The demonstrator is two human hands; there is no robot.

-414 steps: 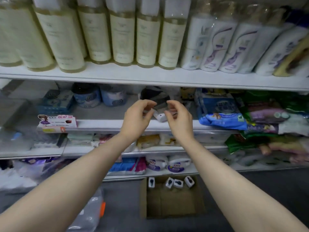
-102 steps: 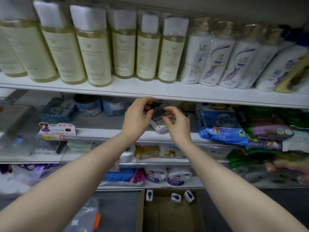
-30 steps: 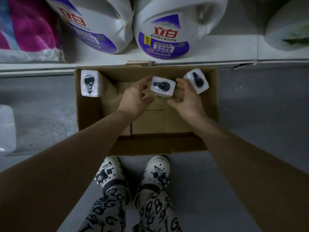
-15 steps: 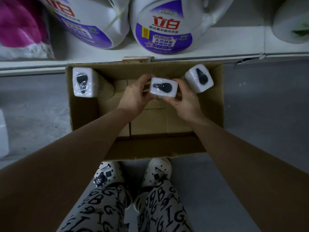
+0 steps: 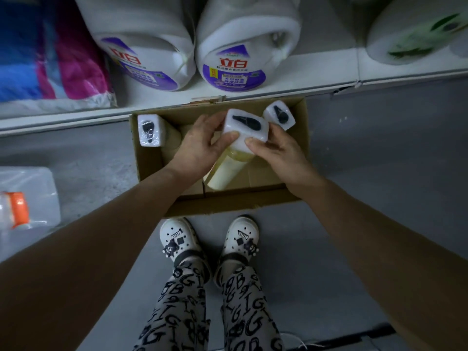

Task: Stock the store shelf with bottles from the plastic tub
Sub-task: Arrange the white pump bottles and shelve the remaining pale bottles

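Note:
A pale yellow bottle [image 5: 229, 171] with a white plastic-wrapped pump top hangs above the open cardboard box [image 5: 228, 207] on the floor. My left hand [image 5: 202, 145] grips its top from the left, thumb on the near side. My right hand [image 5: 276, 148] grips the same top from the right. Two more wrapped bottles stand in the box: one in the far left corner [image 5: 150, 130], one in the far right corner [image 5: 279, 114]. The box sits against the lowest shelf edge [image 5: 329, 86].
Two big white detergent jugs [image 5: 233, 46] stand on the bottom shelf just beyond the box, with pink and blue packs [image 5: 50, 59] to the left. A clear plastic tub with an orange latch [image 5: 22, 206] lies at the left. My feet in white clogs [image 5: 210, 239] stand before the box.
Both hands have lifted the middle bottle up out of the box; its yellow body now shows beneath the wrapped top. Earlier I was handling items on the middle shelf.

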